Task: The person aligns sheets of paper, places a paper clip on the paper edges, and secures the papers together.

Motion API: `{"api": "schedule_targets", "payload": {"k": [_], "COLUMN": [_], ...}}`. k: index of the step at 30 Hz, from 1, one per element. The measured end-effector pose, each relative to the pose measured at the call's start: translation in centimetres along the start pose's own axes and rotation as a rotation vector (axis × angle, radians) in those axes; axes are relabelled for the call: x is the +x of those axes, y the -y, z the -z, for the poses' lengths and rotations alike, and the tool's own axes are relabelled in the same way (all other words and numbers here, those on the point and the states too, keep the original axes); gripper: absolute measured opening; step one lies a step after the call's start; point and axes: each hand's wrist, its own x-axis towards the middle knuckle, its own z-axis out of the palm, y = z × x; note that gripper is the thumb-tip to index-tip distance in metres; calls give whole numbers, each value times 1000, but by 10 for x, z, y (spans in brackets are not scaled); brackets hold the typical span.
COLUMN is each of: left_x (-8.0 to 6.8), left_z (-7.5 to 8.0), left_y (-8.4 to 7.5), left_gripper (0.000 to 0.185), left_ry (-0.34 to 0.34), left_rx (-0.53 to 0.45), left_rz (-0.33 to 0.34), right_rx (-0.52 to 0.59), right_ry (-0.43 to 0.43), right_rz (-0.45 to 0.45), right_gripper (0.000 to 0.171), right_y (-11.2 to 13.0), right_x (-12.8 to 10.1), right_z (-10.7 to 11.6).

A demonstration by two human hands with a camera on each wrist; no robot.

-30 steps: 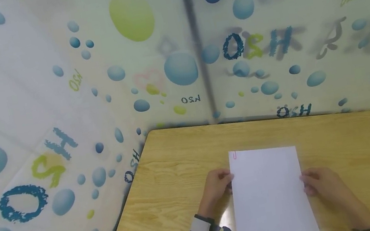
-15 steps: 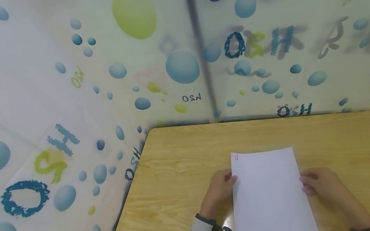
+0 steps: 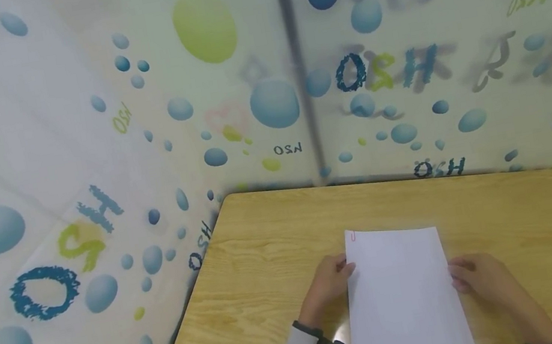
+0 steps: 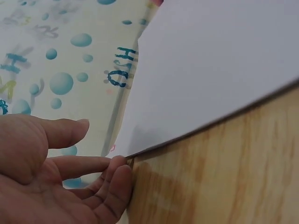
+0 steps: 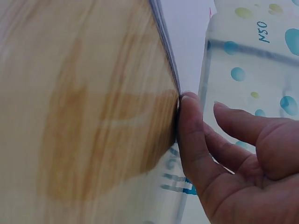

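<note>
A thin stack of white paper (image 3: pixel 403 297) lies in front of me on the wooden table, with a red paper clip (image 3: pixel 352 236) at its far left corner. My left hand (image 3: pixel 329 280) is at the stack's left edge. In the left wrist view its fingertips (image 4: pixel 118 161) touch the paper's edge near the clip, while the thumb stays apart. On the opposite side, my right hand (image 3: pixel 482 278) touches the right edge. The right wrist view shows the fingertip (image 5: pixel 188 97) against the layered sheet edges, its thumb raised away from them.
The wooden table (image 3: pixel 263 229) extends around the paper. Walls (image 3: pixel 247 67) printed with blue and green ovals and lettering stand behind and to the left. A white-and-black wrist strap (image 3: pixel 302 341) with a device is on my left forearm.
The paper's far edge has shifted slightly toward me, and its far right corner slightly left. My left hand has moved a little right, with its thumb further over the paper's edge. The head view shifted slightly.
</note>
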Motion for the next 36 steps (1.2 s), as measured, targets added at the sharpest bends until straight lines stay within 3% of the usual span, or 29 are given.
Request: {"api": "schedule_targets", "payload": {"k": [12,16,22,30,33,36], "left_x": [3,3,0,2,3,5], "left_z": [5,5,5,8,8,10], "left_y": [3,3,0,-3,-7,-11], "left_gripper": [23,23,33,40,41,43], "left_ry": [5,-7,-56,-129,-164,-211], "left_rx": [6,8,20,46,119,307], "left_rz": [-76,-75,-51,-113,-125,-189], "right_rx": [3,-12,-99,-209,-223,-248], "right_ry": [2,6,-13,-51,-90,-133], "right_rz": [15,32,80,139,165,177], "right_gripper": [42,42,51,62,63,66], "right_y": [-1,-5,-5,-3,1,8], "right_x": [5,5,3,2,-2,-7], "right_z": [0,2,4,6,8,9]}}
